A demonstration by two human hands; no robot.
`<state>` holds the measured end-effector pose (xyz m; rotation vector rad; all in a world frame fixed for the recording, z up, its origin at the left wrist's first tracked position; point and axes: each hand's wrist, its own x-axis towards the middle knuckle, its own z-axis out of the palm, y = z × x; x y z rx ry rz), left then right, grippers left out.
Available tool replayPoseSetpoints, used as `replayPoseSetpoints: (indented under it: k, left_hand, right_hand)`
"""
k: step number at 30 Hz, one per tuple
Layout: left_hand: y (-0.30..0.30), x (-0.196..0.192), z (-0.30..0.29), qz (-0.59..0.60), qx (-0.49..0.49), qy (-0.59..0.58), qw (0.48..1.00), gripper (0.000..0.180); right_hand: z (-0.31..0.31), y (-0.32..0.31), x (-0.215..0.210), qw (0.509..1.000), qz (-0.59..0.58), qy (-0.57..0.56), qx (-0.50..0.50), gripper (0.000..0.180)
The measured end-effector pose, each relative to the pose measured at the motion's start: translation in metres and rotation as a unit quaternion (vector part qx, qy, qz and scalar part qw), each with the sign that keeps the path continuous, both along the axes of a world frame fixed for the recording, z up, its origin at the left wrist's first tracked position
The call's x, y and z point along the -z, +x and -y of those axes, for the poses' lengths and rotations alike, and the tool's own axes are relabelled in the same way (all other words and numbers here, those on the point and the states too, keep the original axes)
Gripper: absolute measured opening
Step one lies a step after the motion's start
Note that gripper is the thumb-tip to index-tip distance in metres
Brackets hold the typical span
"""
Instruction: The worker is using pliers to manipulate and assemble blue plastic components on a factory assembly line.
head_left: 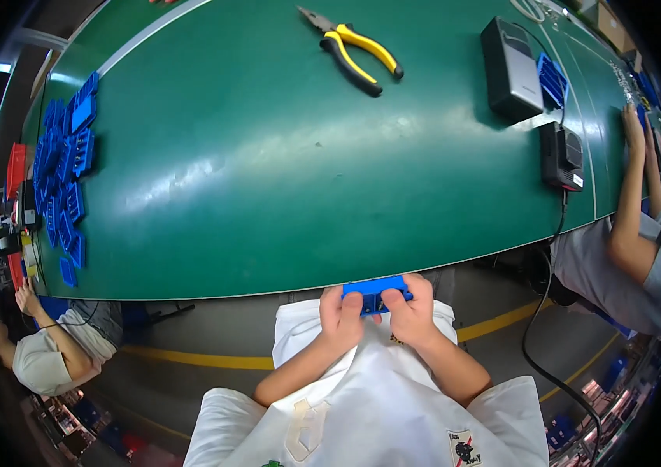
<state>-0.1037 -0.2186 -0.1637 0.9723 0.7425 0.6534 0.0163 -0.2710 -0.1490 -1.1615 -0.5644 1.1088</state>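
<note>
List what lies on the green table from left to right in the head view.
Pile of blue parts → pliers → grey box → blue tray → co-worker's hand.

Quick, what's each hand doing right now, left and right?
Left hand: closed on the left end of the blue plastic part.
Right hand: closed on its right end, fingers curled over it.
</note>
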Motion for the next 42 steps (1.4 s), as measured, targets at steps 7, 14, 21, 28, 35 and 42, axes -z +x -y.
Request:
replayPoseSetpoints:
  k: [7,14,21,28,35,42]
  left_hand:
    - [0.01,-0.006,0.001,0.032,-0.04,0.036,0.998,0.052]
    - [0.006,0.003,-0.002,0.039,-0.008,0.005,0.999,0.049]
    - [-0.001,-0.004,-0.002,0.049,0.02,-0.047,0.997,0.06]
    - [0.0,-0.01,-0.001,0.062,0.02,-0.058,0.996,0.058]
    - [0.001,-0.009,0.013,-0.103,-0.048,0.055,0.992,0.041]
    - [0.01,-0.073,0.017,-0.187,-0.105,-0.05,0.976,0.015]
  right_hand:
    - [0.002,0.007,0.006,0.997,0.073,-0.008,-0.026,0.019]
    - [0.001,0.001,0.014,0.999,0.034,-0.001,0.003,0.029]
    - [0.005,0.001,-0.002,1.0,0.013,-0.007,-0.015,0.021]
    - [0.007,0.003,-0.005,0.998,0.024,-0.045,-0.032,0.02]
    - [0.001,0.001,-0.02,0.992,0.078,-0.091,0.031,0.03]
    - [-0.001,0.001,-0.053,0.973,0.057,-0.225,-0.021,0.016]
